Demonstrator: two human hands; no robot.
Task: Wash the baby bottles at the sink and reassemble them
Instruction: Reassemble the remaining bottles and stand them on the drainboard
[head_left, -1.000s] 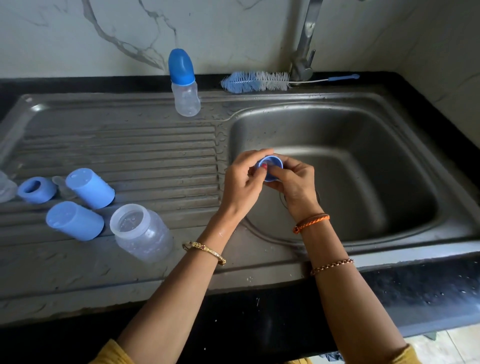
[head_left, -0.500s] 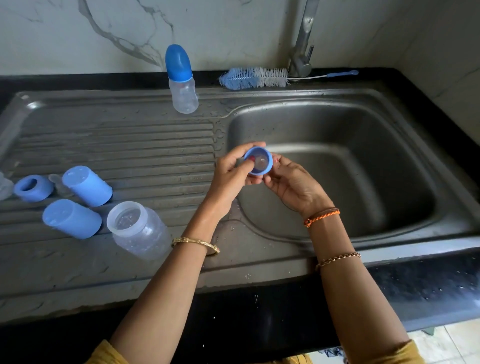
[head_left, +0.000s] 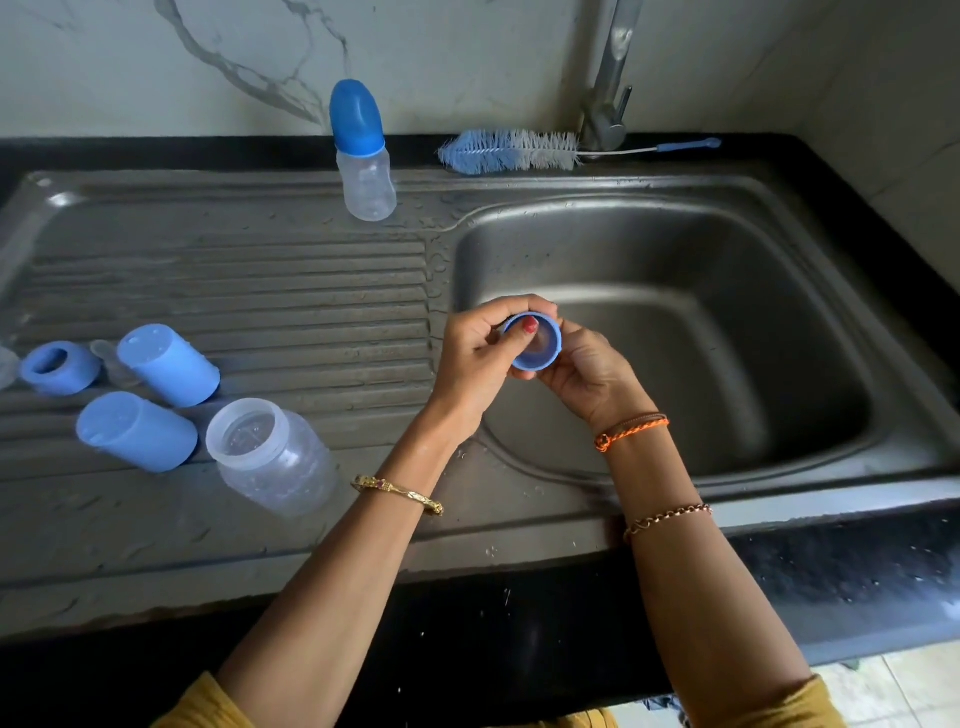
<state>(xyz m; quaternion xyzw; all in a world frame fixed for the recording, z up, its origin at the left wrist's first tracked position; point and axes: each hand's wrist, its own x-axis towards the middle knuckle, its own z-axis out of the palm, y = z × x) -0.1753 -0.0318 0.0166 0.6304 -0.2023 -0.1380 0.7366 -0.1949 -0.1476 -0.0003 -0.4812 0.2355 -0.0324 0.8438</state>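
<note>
Holding a blue ring (head_left: 535, 345) over the near-left of the basin (head_left: 727, 291), left hand (head_left: 475, 358) gripping the rim with the thumb pressing inside, right hand (head_left: 587, 371) cupping it underneath. Probably handling light, stiff and wet-slick, so pinching the outer rim seems best. Lying left on the drainboard (head_left: 234, 291): open bottle (head_left: 270, 454) and caps (head_left: 137, 431).

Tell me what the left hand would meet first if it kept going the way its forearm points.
The left hand points up and right, so beyond the blue ring it grips, probably the sink basin's back wall; depth is unclear.
</note>
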